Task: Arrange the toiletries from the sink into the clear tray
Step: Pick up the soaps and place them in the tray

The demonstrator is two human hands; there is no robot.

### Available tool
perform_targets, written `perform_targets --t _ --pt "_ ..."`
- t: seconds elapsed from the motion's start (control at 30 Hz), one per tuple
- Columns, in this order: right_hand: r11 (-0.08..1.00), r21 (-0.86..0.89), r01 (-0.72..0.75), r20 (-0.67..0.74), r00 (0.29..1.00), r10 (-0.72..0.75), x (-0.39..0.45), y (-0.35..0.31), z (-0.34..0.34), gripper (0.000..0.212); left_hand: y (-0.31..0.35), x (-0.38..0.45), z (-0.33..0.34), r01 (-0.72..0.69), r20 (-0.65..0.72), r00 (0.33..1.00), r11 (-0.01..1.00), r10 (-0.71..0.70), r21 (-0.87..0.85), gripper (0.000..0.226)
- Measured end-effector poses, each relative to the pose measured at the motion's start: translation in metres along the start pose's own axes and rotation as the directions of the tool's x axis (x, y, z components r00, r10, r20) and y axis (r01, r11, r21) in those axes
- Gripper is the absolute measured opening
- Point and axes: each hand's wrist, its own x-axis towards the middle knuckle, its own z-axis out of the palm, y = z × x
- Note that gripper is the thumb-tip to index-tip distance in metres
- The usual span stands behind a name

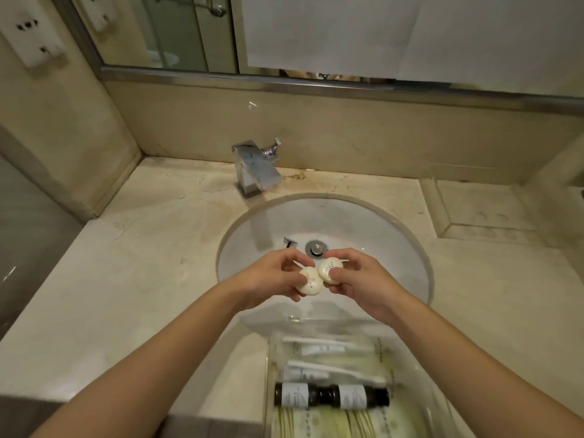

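Observation:
Over the white sink basin [379, 229], my left hand [271, 279] grips a round wrapped soap [310, 282]. My right hand [360, 279] grips a second round soap [329, 269], which touches the first. A razor [289, 242] lies in the basin beside the drain [317, 248]. The clear tray [420, 368] sits at the basin's near edge. It holds wrapped toothbrush kits [328, 347], two dark bottles [331, 396] lying end to end, and greenish packets [328, 423].
A chrome faucet [256, 167] stands behind the basin on the marble counter [126, 279]. A second clear tray [483, 213] sits at the right rear. A mirror [316, 33] spans the back wall, with sockets [33, 36] on the left wall.

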Motion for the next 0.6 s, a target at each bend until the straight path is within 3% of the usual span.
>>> perform_targets --t 0.23,0.37,0.6 --pt "0.976 -0.216 0.011 0.010 1.000 -0.009 -0.079 0.026 -0.003 0.044 -0.018 -0.069 0.050 -0.034 0.013 0.999 0.997 0.033 0.066 0.029" --pt "0.935 -0.354 0.014 -0.011 1.000 -0.019 -0.117 0.048 -0.004 0.058 -0.033 -0.098 0.070 -0.040 0.021 0.999 0.978 0.037 0.207 0.041" --pt "0.854 -0.511 0.097 -0.030 0.991 -0.131 -0.158 0.078 0.003 0.043 -0.065 -0.129 0.084 -0.084 0.025 0.996 0.918 0.080 0.387 0.043"
